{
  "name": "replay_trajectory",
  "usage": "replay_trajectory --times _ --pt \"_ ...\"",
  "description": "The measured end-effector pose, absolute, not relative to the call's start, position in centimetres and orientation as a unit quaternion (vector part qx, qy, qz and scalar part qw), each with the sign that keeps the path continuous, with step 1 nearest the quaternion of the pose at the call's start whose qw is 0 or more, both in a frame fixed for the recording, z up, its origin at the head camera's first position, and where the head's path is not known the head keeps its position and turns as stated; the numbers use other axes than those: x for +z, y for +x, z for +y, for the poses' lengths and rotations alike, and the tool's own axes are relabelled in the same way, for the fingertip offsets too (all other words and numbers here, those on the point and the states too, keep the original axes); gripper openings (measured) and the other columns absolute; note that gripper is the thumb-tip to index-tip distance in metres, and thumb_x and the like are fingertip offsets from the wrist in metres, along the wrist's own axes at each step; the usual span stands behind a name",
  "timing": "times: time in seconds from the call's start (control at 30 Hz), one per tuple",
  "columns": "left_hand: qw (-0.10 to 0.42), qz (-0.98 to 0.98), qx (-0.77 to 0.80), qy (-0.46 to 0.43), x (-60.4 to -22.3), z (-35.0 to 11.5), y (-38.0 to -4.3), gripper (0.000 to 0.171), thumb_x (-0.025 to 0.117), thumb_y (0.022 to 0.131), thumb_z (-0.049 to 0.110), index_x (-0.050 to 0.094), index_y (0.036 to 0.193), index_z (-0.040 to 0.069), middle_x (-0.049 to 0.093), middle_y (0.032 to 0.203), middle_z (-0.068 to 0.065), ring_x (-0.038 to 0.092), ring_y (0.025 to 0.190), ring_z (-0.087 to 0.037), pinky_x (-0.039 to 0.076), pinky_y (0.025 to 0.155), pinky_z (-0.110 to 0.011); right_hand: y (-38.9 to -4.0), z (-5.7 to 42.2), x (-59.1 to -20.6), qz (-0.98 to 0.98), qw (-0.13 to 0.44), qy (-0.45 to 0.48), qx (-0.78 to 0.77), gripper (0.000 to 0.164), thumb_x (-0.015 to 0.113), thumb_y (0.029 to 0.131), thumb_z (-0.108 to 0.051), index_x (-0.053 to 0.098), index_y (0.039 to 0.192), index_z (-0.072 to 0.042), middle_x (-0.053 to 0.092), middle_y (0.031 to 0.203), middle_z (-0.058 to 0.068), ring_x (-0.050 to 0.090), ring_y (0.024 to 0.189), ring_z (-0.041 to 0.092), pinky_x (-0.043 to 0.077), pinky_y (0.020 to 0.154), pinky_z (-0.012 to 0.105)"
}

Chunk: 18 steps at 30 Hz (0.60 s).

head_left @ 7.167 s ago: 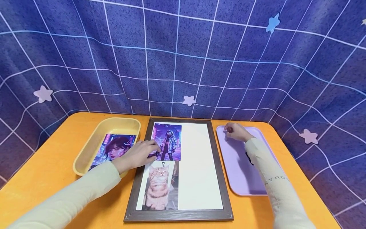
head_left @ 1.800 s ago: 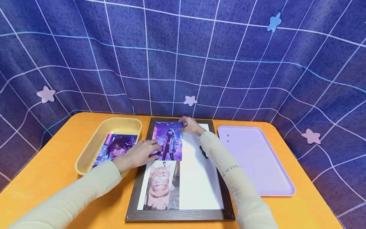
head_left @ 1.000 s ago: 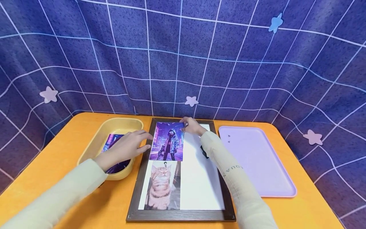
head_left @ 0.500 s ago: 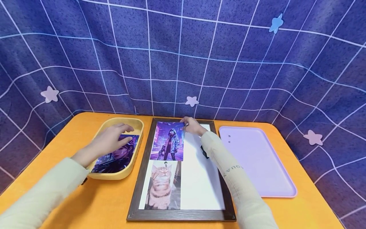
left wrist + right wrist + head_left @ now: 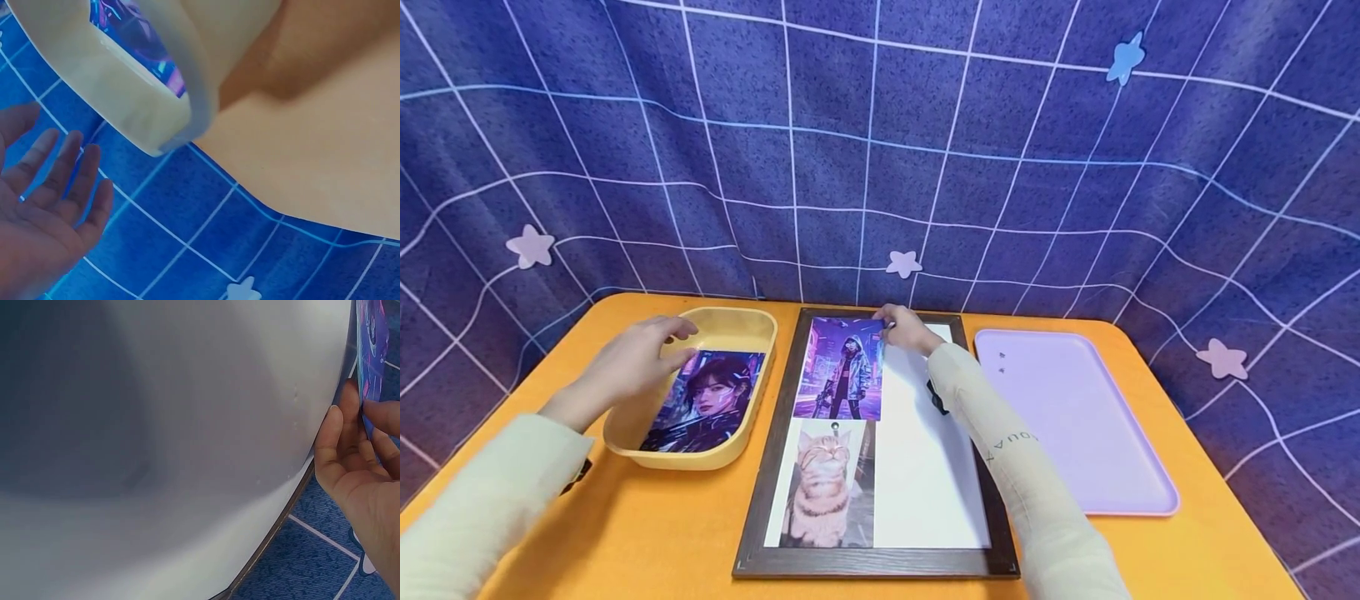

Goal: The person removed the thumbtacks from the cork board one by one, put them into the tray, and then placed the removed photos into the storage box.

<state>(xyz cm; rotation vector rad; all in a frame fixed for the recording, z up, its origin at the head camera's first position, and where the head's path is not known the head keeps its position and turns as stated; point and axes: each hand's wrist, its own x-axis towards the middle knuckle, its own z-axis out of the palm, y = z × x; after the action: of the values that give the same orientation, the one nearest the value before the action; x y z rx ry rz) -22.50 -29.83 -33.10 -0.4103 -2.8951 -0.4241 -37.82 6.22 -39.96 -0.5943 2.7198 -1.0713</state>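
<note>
My right hand (image 5: pixel 908 329) pinches the top right corner of a purple art print (image 5: pixel 842 371). In the right wrist view, thumb and fingers (image 5: pixel 340 419) close on that print (image 5: pixel 373 350) at its corner. The print lies at the upper left of a white board (image 5: pixel 928 467) in a dark frame (image 5: pixel 872 563). Below it is a cat photo (image 5: pixel 820 492) with a small round silver pin (image 5: pixel 835 426) at its top. My left hand (image 5: pixel 632 358), fingers loosely spread and holding nothing, hovers over the left side of a yellow basin (image 5: pixel 700 461) containing another art print (image 5: pixel 715 392).
A lilac tray (image 5: pixel 1075 417) lies right of the frame, with small dark metallic pieces (image 5: pixel 1002 358) near its far left corner. Everything stands on an orange table (image 5: pixel 640 533). Behind hangs a blue grid-patterned curtain (image 5: pixel 880 192).
My right hand has gone from the lilac tray to the print's top right corner and stays there. My left hand has let go of the print's left edge and moved left over the yellow basin.
</note>
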Motion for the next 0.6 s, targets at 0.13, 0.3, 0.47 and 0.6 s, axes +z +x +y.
replay_trajectory --times 0.13,0.3,0.47,0.6 --pt "0.07 -0.98 -0.152 -0.11 -33.1 -30.8 -22.6 0.034 0.058 0.088 0.019 0.055 0.116 -0.001 0.059 0.109 -0.025 0.056 0.099 -0.04 0.045 0.078 -0.053 -37.9 6.3 -39.9 0.908 0.076 -0.209 -0.355 0.033 0.055 0.081 0.005 0.056 0.114 0.001 0.058 0.097 0.014 0.049 0.078 0.016 0.042 0.067 0.022" --pt "0.073 -0.981 -0.152 -0.099 -33.4 -32.1 -22.7 0.036 0.06 0.085 0.018 0.054 0.113 -0.005 0.06 0.105 -0.028 0.056 0.096 -0.042 0.044 0.078 -0.055 -38.0 6.3 -40.0 0.906 0.078 -0.208 -0.36 0.033 0.056 0.081 0.006 0.056 0.113 0.001 0.058 0.096 0.014 0.049 0.077 0.015 0.041 0.065 0.021" --pt "0.094 -0.978 -0.157 -0.098 -33.9 -33.4 -22.7 0.034 0.062 0.083 0.017 0.055 0.106 -0.008 0.062 0.096 -0.029 0.058 0.088 -0.042 0.045 0.075 -0.054 -38.0 6.3 -40.0 0.902 0.089 -0.198 -0.373 0.034 0.055 0.081 0.007 0.056 0.114 0.0 0.057 0.1 0.014 0.048 0.081 0.016 0.041 0.066 0.021" --pt "0.087 -0.978 -0.169 -0.088 -34.3 -34.2 -22.8 0.035 0.063 0.083 0.016 0.054 0.106 -0.009 0.061 0.096 -0.031 0.059 0.083 -0.042 0.046 0.073 -0.053 -38.0 6.4 -40.0 0.902 0.086 -0.202 -0.373 0.034 0.055 0.081 0.007 0.056 0.114 0.0 0.057 0.099 0.014 0.048 0.081 0.017 0.041 0.066 0.021"
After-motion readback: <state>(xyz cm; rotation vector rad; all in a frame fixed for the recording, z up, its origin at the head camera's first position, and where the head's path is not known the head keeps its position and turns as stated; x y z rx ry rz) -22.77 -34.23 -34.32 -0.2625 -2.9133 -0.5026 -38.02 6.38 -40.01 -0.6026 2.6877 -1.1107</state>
